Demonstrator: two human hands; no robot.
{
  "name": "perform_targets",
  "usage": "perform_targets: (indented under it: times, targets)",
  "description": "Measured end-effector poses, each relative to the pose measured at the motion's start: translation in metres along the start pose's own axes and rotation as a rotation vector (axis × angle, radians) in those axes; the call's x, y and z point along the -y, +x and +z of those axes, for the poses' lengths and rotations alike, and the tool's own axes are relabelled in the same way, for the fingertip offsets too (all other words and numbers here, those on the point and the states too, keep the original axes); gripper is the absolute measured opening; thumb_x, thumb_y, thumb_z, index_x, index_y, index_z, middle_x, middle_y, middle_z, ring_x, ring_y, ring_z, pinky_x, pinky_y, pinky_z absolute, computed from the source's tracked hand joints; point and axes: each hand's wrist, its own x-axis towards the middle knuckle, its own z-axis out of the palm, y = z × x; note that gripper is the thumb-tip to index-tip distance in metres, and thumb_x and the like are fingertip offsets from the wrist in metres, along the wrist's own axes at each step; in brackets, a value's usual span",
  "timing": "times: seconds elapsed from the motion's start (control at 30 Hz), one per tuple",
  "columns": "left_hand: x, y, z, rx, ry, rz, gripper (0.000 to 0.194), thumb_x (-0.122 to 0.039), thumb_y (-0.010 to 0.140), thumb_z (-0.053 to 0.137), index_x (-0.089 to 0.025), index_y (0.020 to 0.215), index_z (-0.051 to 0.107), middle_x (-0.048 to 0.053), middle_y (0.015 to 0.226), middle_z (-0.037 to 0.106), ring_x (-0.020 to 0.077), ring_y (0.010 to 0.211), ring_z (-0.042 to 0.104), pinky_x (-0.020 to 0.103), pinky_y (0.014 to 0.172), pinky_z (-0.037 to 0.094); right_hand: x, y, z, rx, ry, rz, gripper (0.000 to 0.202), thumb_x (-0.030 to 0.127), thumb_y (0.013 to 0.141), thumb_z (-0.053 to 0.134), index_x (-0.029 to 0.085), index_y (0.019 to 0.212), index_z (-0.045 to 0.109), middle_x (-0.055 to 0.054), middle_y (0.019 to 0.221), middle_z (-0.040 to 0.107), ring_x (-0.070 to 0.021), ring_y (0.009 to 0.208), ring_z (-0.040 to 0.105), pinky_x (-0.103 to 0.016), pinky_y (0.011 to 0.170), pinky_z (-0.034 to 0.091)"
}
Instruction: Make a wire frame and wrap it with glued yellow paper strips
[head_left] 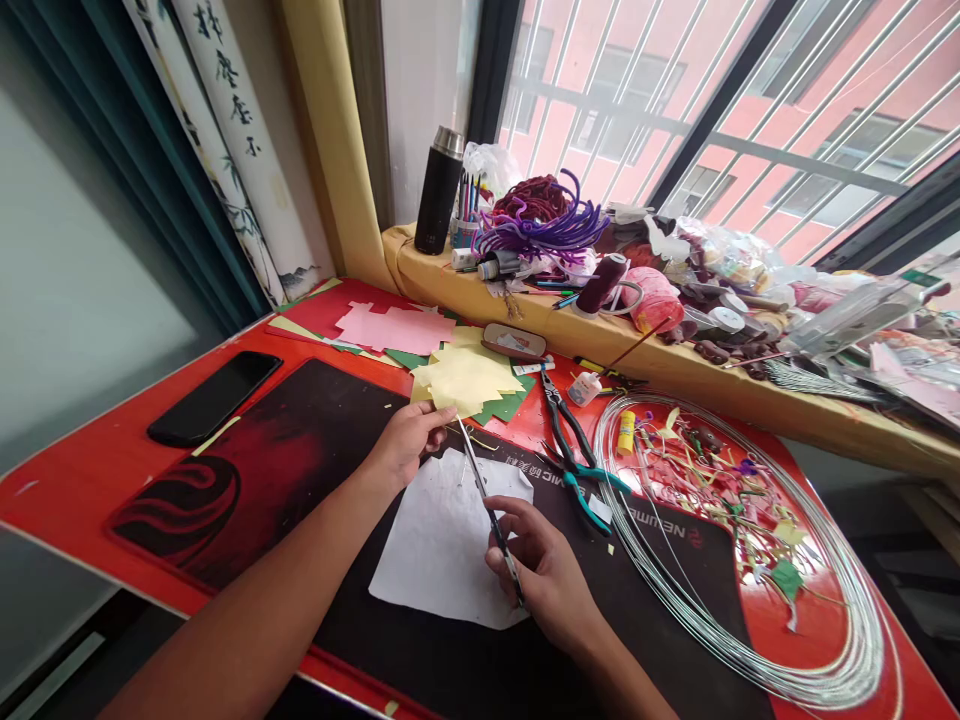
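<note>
My left hand (409, 440) is closed, its thumb and fingers pinched at the lower edge of the yellow paper (469, 375). In my right hand (536, 565) is a slim tool with a dark handle and a thin metal length, which looks like tweezers (491, 515). It slants up and left, its tip close to my left fingertips. Under the tool lies a white sheet (435, 550) on the black mat (600, 650). Pliers with teal handles (566, 425) rest to the right of the yellow paper.
A large wire coil (832, 660) surrounds colourful scraps at the right. A phone (217, 397) lies at the left, pink paper (394, 328) at the back. A small glue bottle (584, 389) stands near the ledge (720, 385), which holds a black flask (439, 195) and craft supplies.
</note>
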Motion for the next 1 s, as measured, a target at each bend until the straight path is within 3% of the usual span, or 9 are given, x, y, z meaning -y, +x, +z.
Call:
perform_targets:
  times: [1.0]
  targets:
    - [0.0047,0.0023,-0.0025,-0.002,0.056,0.073,0.042,-0.041,0.058,0.093,-0.014,0.077,0.067,-0.002,0.066,0.057,0.0043,0.046,0.042,0.019,0.042,0.022,-0.0057,0.0023,0.0005,-0.047,0.004,0.012,0.050,0.043,0.080,0.086,0.025,0.122,0.068,0.003,0.087,0.053,-0.0045,0.049,0.048,-0.019,0.041,0.038]
